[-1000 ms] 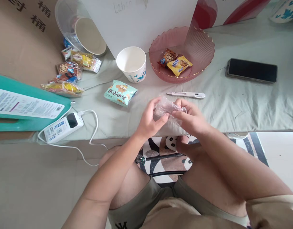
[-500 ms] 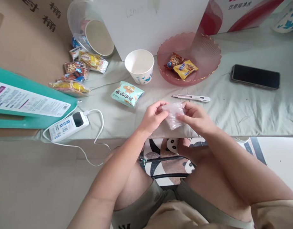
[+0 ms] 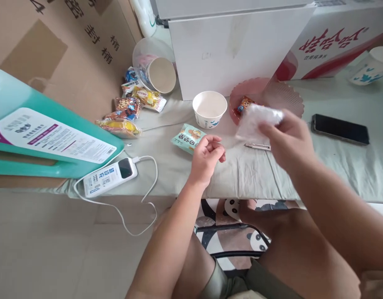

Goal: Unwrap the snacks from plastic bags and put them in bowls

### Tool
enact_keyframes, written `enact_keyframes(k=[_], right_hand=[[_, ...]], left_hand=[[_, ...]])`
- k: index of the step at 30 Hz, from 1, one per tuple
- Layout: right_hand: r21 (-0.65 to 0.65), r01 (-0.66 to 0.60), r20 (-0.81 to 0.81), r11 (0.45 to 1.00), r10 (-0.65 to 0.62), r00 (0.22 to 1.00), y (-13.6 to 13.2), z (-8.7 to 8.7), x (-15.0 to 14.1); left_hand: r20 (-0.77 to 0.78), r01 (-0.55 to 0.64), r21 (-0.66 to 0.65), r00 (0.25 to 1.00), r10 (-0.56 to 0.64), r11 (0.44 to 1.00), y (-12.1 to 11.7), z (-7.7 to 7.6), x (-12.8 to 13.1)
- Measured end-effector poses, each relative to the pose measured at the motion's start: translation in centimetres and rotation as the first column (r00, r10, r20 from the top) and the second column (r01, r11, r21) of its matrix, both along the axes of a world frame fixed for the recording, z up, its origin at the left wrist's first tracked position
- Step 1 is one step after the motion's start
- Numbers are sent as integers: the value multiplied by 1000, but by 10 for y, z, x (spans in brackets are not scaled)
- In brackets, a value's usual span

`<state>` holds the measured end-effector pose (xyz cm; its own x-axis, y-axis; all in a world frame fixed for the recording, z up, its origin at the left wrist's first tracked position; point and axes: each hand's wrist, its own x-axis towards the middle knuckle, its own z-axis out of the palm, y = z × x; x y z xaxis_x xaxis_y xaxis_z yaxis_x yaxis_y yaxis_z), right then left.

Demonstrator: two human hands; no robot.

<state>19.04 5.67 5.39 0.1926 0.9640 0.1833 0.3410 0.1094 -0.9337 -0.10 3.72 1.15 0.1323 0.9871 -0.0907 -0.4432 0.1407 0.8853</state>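
Observation:
A crumpled clear plastic bag (image 3: 254,121), blurred by motion, is gripped between the thumb and fingers of my right hand (image 3: 289,139). That hand is raised in front of the pink scalloped bowl (image 3: 286,99), partly covering it. Inside the bowl a brown snack packet (image 3: 245,104) shows. My left hand (image 3: 208,158) has loosely curled fingers, somewhat apart, with nothing visible in them. It hovers at the near side of a mint-green snack packet (image 3: 187,136) and hides its right part. A white utility knife (image 3: 258,146) lies under the right hand, its handle end hidden.
A white paper cup (image 3: 210,109) stands behind the green packet. At left are several snack packets (image 3: 127,109), a tipped-over tub (image 3: 154,47), a green jug (image 3: 54,128) and a white power bank (image 3: 110,178) with a cable. A phone (image 3: 340,129) lies at right; boxes (image 3: 241,54) line the back.
My left hand has let go of the plastic bag. My right hand has lifted it up and to the right, toward the bowl. The camera view has shifted, with more of the back now showing.

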Motion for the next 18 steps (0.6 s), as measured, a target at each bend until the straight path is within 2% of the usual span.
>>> enact_keyframes(k=[2,4,6,9,13,14,16,18], right_hand=[[15,38,242,999,-41,969,32,32,-17],[-108,-39,374,993,77,924,65,56,-37],[-272,-118,402,955,224,888,95,68,-56],[-418,-128,499,899,345,795,124,66,-74],[-472,-111,592,875,408,695,138,48,-81],[-468,-115,630,876,422,652,139,45,-81],[-405,-125,756,906,409,511,140,42,-79],[-285,-151,869,947,322,377,139,44,-79]], left_hand=[[24,-3,13,1000,3,1000,2,2,-3],[26,15,22,1000,-16,1000,2,2,-4],[21,28,26,999,-29,999,3,2,-3],[33,31,38,999,-32,999,3,2,-3],[61,49,43,997,-52,998,3,2,-6],[63,57,30,996,-59,998,3,3,-7],[56,69,-4,996,-69,998,2,4,-8],[44,70,-27,997,-69,997,2,6,-8]])
